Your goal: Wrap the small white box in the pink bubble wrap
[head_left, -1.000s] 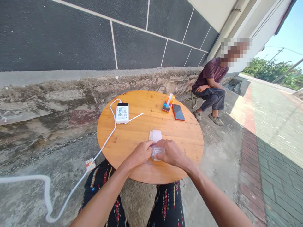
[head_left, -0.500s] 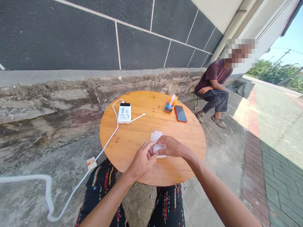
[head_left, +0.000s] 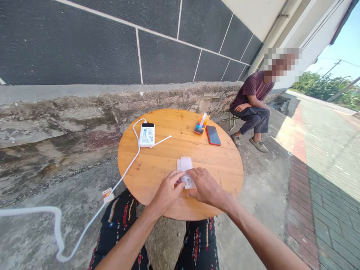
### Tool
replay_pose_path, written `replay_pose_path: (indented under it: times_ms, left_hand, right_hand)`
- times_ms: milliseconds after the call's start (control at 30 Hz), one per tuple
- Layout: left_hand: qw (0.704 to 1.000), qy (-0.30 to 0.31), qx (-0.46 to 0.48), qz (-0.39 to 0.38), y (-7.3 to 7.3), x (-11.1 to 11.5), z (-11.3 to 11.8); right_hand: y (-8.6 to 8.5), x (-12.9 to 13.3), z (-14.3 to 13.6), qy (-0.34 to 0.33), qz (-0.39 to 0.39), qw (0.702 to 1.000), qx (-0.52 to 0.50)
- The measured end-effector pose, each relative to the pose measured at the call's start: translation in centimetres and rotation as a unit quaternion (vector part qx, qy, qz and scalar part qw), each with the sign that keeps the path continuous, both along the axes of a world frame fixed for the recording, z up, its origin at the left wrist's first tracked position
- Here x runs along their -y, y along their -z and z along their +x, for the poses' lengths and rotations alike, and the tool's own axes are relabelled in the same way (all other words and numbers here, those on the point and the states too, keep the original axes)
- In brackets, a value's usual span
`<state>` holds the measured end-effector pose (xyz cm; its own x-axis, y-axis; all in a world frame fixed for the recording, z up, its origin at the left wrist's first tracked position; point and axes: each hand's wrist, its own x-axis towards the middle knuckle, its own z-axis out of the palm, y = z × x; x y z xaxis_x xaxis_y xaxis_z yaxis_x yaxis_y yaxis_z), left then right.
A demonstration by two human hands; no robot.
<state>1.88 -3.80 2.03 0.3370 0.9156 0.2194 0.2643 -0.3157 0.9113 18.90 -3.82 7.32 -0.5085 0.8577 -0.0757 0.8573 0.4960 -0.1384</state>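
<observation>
On the round wooden table (head_left: 157, 165), near its front, lies a small white packet (head_left: 186, 163) that looks like folded wrap, with a printed label on its lower part. My left hand (head_left: 170, 187) is at the packet's left side, thumb and fingers curled around its lower left edge. From the right, my right hand (head_left: 204, 184) rests its fingertips on the packet's right edge, its fingers spread and the thumb apart. Part of the packet is hidden under the fingers.
A white power bank (head_left: 147, 135) with a cable (head_left: 129, 165) lies at the table's back left. An orange tape dispenser (head_left: 201, 125) and a red-edged phone (head_left: 213, 135) lie at the back right. A person (head_left: 254, 101) sits beyond, by the wall.
My right hand has opened from its pinch over the packet and moved down to its right side. The packet now lies flatter, with its label showing.
</observation>
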Motion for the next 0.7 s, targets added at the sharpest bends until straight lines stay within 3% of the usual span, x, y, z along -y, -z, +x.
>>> replay_pose_path:
  times_ms: [167,367,500,700]
  left_hand:
    - [1.0,-0.014,-0.015,-0.011,-0.1,-0.6,-0.3]
    - [0.995,0.054,-0.075,-0.026,-1.1,-1.8,-0.7]
    - [0.993,0.055,-0.101,-0.017,-1.7,-2.1,-0.5]
    - [0.993,0.064,-0.085,-0.048,-0.9,-2.8,-1.2]
  right_hand:
    - [0.6,0.4,-0.6,0.007,0.047,0.998,0.034]
    - [0.1,-0.8,-0.3,-0.001,0.017,0.999,0.044]
    - [-0.6,-2.2,-0.2,-0.013,-0.019,0.998,0.051]
    - [-1.1,-3.9,-0.1,-0.038,-0.081,0.995,0.051]
